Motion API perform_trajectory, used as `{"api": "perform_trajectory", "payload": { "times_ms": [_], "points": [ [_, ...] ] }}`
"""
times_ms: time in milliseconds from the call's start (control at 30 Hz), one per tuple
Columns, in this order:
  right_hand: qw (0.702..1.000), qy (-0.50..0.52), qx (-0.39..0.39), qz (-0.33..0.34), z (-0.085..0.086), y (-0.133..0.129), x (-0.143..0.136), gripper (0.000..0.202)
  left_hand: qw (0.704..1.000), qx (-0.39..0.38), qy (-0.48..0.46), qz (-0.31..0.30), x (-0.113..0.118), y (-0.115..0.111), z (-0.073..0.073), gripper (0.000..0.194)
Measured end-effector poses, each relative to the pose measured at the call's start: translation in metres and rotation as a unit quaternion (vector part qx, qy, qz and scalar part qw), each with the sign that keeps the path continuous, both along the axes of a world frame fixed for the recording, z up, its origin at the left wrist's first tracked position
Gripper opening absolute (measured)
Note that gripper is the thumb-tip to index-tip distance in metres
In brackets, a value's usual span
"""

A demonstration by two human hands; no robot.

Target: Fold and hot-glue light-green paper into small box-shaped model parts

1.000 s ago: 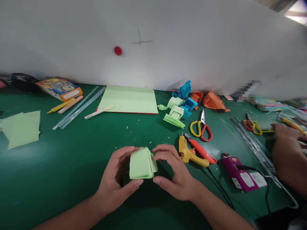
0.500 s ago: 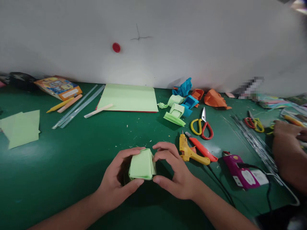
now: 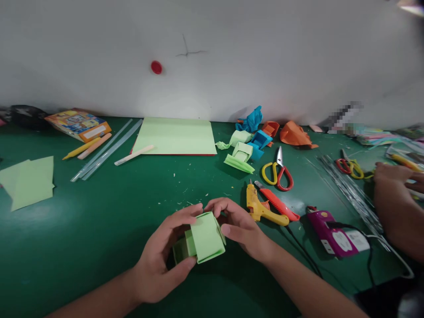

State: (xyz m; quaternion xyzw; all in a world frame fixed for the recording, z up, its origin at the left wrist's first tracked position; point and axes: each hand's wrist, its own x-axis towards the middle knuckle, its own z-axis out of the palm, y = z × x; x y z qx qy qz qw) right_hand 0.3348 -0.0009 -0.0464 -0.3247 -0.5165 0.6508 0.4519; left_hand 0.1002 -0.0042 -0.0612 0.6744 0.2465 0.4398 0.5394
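A folded light-green paper box (image 3: pixel 208 237) is held between both hands above the green table, tilted so that one flat square face points up at me. My left hand (image 3: pixel 165 249) grips its left side, thumb at the lower edge and fingers along the top; a partly open, hollow fold shows beside that palm. On the right, my right hand (image 3: pixel 240 227) presses thumb and fingers against the box's far right edge and a thin flap there. Its fingertips are partly hidden behind the paper.
Right of my hands lie a yellow glue gun (image 3: pixel 261 207), a red cutter knife (image 3: pixel 278 203), scissors (image 3: pixel 278 170) and a purple power box (image 3: pixel 331 234) with cables. Folded papers (image 3: pixel 243 152) and a green sheet stack (image 3: pixel 177 137) line the wall. Another person's hand (image 3: pixel 394 181) works at far right.
The paper box has turned and tilted, showing its hollow left side. My right hand has closed in from beside it to touch its right edge.
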Motion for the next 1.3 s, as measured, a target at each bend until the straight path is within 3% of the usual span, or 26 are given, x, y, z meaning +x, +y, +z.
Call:
{"api": "perform_trajectory", "payload": {
  "times_ms": [267,433,633,767,900,1067,1167,1300],
  "points": [
    [0.999,0.014,-0.014,-0.031,0.001,0.004,0.001,0.015,0.999,0.03,-0.005,0.012,0.0,-0.001,0.003,0.048],
    [0.997,0.057,-0.055,-0.012,-0.004,0.0,-0.006,0.027,0.996,0.087,0.005,0.013,0.0,0.0,0.006,0.043],
    [0.983,0.096,-0.127,0.093,-0.005,0.0,-0.006,0.053,0.985,0.174,-0.009,-0.009,-0.003,-0.001,0.007,0.043],
    [0.976,0.091,-0.115,0.163,-0.003,0.001,-0.004,0.062,0.98,0.199,-0.011,-0.012,-0.005,-0.01,0.005,0.04],
    [0.975,0.066,-0.098,0.189,0.0,0.002,-0.003,0.069,0.981,0.192,-0.004,-0.017,-0.005,-0.014,0.004,0.041],
    [0.98,0.074,-0.091,0.162,0.001,0.001,-0.004,0.069,0.973,0.229,0.04,0.001,-0.006,-0.012,0.004,0.053],
    [0.985,0.098,-0.08,0.117,0.002,0.002,-0.004,0.072,0.967,0.236,0.068,0.067,-0.007,-0.013,0.01,0.058],
    [0.993,0.104,-0.037,0.037,0.002,0.003,-0.001,0.077,0.956,0.188,0.151,0.168,-0.002,-0.017,0.028,0.054]
  ]
}}
